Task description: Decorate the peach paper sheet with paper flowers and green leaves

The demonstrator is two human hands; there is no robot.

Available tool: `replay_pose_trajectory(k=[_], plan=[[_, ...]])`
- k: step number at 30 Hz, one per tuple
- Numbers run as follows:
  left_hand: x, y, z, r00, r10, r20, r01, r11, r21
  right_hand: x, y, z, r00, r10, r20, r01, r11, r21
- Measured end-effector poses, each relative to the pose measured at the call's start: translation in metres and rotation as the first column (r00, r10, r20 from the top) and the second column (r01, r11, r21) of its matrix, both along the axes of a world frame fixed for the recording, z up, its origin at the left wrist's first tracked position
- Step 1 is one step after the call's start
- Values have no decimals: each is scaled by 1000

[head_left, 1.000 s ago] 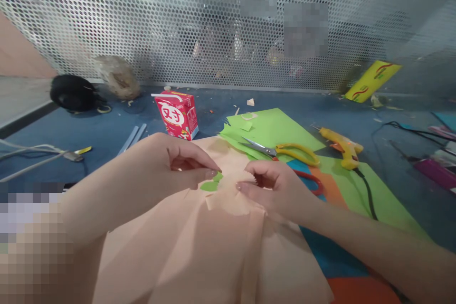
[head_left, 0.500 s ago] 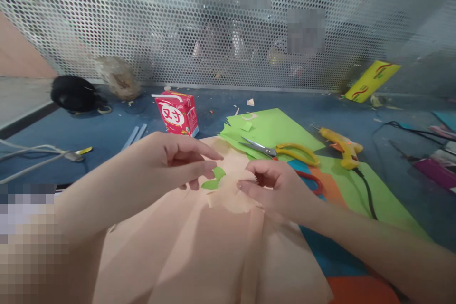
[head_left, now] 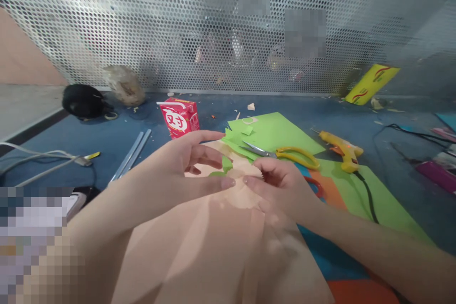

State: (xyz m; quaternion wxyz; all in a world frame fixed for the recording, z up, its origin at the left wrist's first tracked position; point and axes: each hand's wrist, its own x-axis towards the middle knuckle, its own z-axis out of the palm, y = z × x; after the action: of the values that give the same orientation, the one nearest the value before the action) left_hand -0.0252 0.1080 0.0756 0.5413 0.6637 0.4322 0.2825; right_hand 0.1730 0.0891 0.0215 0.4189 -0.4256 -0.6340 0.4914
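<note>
Two hands meet over the middle of our surface (head_left: 89,137), thumb tips nearly touching. Our left hand (head_left: 185,168) is loosely spread, fingers (head_left: 210,156) fanned out and pointing right, the thumb stretched flat along the near edge of a small green paper cutout (head_left: 225,165); we cannot tell whether the thumb pins it or only lies beside it. Our right hand (head_left: 281,187) is curled, fingers tucked toward the palm, pinching a scalloped peach paper piece (head_left: 249,171) between thumb and forefinger.

The green cutout is leaf-like, mostly hidden behind the left fingers; the visible part runs with its long axis tilted away from us and to the right. The peach piece has a zigzag upper rim and sits just right of the cutout, touching it or nearly so.

Both lie above a large peach paper sheet (head_left: 221,256), creased lengthwise, which spreads toward us. Beyond the hands: green paper sheets (head_left: 274,128), with yellow-handled scissors (head_left: 285,153) on them, blades pointing left. A yellow glue gun (head_left: 342,147) lies farther right, nozzle aimed left and away. A red drink carton (head_left: 179,118) stands behind the left hand, well apart. Perforated metal screen (head_left: 142,23) closes the far side.
</note>
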Motion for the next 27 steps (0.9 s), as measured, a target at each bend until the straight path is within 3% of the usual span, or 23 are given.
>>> replay_pose_trajectory(k=[4,10,27], plan=[[7,-2,2,982,124,139,-126,992,5,0,1,0,999,-32,-18,32,999,20],[13,-1,2,964,265,-10,-264,964,43,1,1,-2,998,-41,-38,42,999,25],[13,-3,-1,959,276,-61,-276,961,12,-2,0,5,995,-54,-88,51,998,-35]])
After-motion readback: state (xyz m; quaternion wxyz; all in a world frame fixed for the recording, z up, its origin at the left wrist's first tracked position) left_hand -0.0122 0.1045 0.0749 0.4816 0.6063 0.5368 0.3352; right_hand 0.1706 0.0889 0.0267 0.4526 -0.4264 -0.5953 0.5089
